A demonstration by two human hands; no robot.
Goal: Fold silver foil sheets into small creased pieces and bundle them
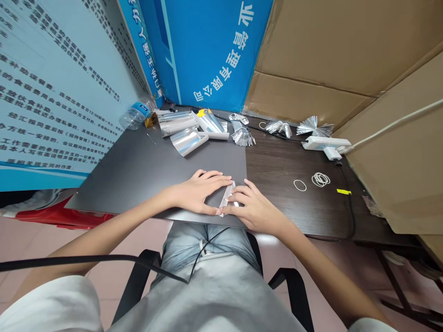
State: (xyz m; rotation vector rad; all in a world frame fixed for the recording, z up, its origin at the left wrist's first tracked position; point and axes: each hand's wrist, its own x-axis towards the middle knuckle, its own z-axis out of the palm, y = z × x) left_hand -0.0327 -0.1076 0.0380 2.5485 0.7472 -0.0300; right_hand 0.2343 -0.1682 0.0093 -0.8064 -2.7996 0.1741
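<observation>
A narrow folded strip of silver foil sheet [226, 197] lies near the front edge of the dark tabletop, between my two hands. My left hand [196, 191] grips it from the left, its fingertips at the far end and its thumb at the near end. From the right, my right hand [255, 206] has bent fingers on the same strip, with fingertips along its right side. A shiny bit of foil shows under the right fingers; the rest of it is covered.
Curled silver foil sheets [188, 138] lie at the back. Fan-pleated foil pieces [242, 131] sit right of them. A plastic bottle [136, 114] rests at back left. On the right are a white power strip [325, 144], white rubber bands [320, 179] and a yellow strip [344, 192].
</observation>
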